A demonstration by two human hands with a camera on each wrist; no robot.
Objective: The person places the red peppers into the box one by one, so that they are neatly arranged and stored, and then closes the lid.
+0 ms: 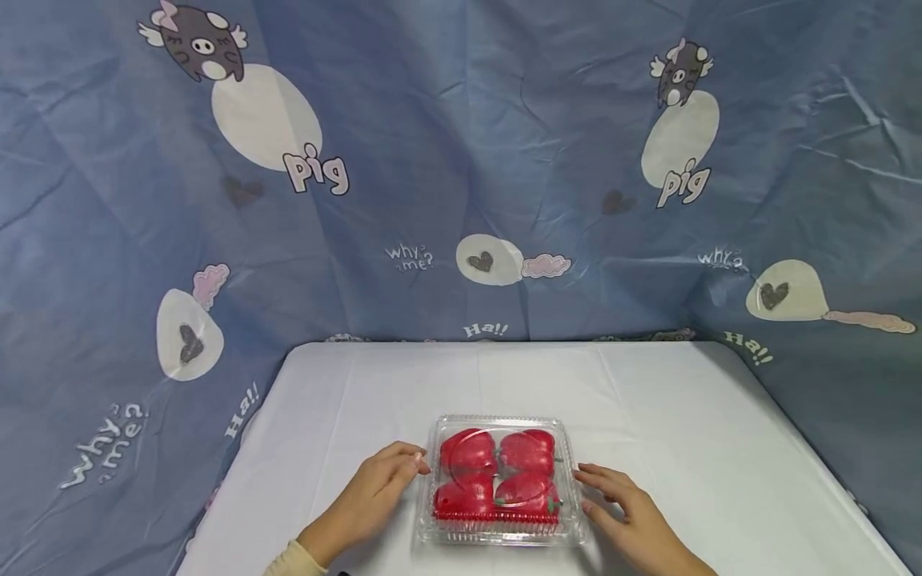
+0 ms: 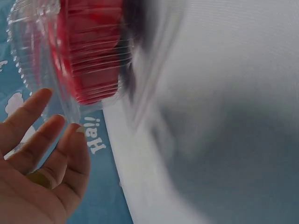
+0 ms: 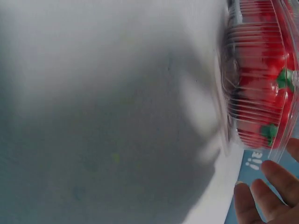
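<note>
A clear plastic clamshell box (image 1: 497,538) lies on the white-covered table with its lid down. Inside it are several red peppers (image 1: 528,452) with green stems, set in two rows. My left hand (image 1: 374,492) is at the box's left side, fingers loosely bent and fingertips close to the rim. On the opposite side, my right hand (image 1: 630,512) has its fingers spread toward the right edge. Both wrist views show the fingertips beside the ribbed wall of the box; whether they touch it I cannot tell. Neither hand grips anything.
White cloth covers the table (image 1: 403,384), which reaches back to a blue curtain (image 1: 403,144) printed with cartoon pigs and lettering. The curtain also hangs along the left and right sides of the table.
</note>
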